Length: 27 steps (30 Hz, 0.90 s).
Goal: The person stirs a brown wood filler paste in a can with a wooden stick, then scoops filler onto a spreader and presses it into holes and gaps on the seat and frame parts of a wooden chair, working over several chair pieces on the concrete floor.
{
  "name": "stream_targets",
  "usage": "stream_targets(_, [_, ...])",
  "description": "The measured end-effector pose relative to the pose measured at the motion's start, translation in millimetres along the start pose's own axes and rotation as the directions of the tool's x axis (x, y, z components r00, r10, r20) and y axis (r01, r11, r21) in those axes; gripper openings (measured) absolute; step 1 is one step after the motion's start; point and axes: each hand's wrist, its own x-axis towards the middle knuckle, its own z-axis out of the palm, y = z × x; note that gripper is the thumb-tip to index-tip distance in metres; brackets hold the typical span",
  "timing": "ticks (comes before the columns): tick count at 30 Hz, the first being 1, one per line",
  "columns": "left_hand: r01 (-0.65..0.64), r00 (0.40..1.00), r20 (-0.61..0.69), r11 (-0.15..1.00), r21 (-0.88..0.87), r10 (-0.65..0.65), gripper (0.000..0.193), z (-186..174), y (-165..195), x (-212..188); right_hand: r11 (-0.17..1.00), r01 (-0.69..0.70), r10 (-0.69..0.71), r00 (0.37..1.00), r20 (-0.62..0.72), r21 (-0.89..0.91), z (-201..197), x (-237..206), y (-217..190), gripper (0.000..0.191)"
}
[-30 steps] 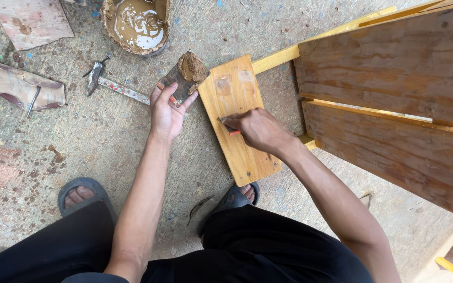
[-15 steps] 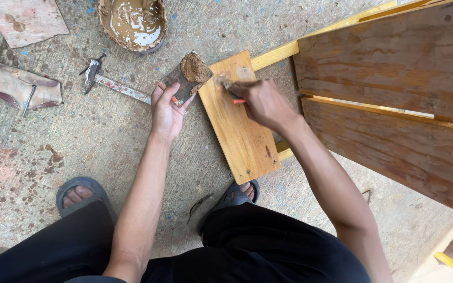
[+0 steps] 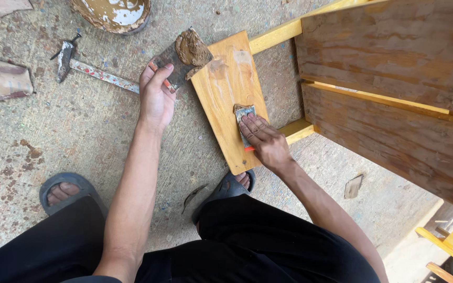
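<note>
right hand (image 3: 266, 141): fingers pressed flat on a small putty knife (image 3: 244, 116), its blade lying on the yellow wooden panel (image 3: 226, 89) of a piece of furniture resting on the concrete floor (image 3: 53, 136). left hand (image 3: 155, 94): closed around the handle of a wider scraper (image 3: 176, 60) heaped with brown filler (image 3: 192, 48), held just beside the panel's left edge. surroundings: hammer (image 3: 87, 65) left of the scraper, paste-smeared bowl (image 3: 114, 13) at top, brown stained boards (image 3: 394, 94) to the right, sandalled feet (image 3: 64, 191) below.
</note>
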Motion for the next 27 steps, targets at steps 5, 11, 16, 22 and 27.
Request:
stream_targets(5, [-0.010, 1.000, 0.009, 1.000, -0.008, 0.011, 0.016, 7.0, 3.9, 3.1, 0.989, -0.124, 0.120, 0.992, 0.048, 0.083, -12.8, -32.7, -23.6, 0.059])
stream_targets(11, [0.013, 0.999, -0.039, 1.000, 0.014, -0.013, 0.013, -0.8, -5.4, 5.0, 0.954, -0.098, 0.087, 0.995, 0.050, 0.283, -82.9, 20.4, -1.4, 0.048])
stream_targets(16, [-0.029, 0.999, 0.029, 0.999, -0.015, 0.030, 0.017, -9.4, -11.7, 8.5, 0.991, -0.023, 0.002, 0.986, 0.164, 0.129, -69.1, 76.4, 8.7, 0.057])
stream_targets(22, [-0.017, 1.000, -0.008, 1.000, 0.014, 0.017, 0.016, -0.2, -7.4, 5.8, 0.995, -0.077, 0.057, 0.954, 0.296, 0.057, -51.7, 14.8, -13.7, 0.062])
stream_targets(27, [-0.008, 1.000, 0.014, 0.999, 0.031, 0.007, 0.012, 12.4, -2.5, 0.9, 0.972, -0.212, 0.155, 0.906, 0.394, 0.104, -62.3, -15.5, -18.2, 0.061])
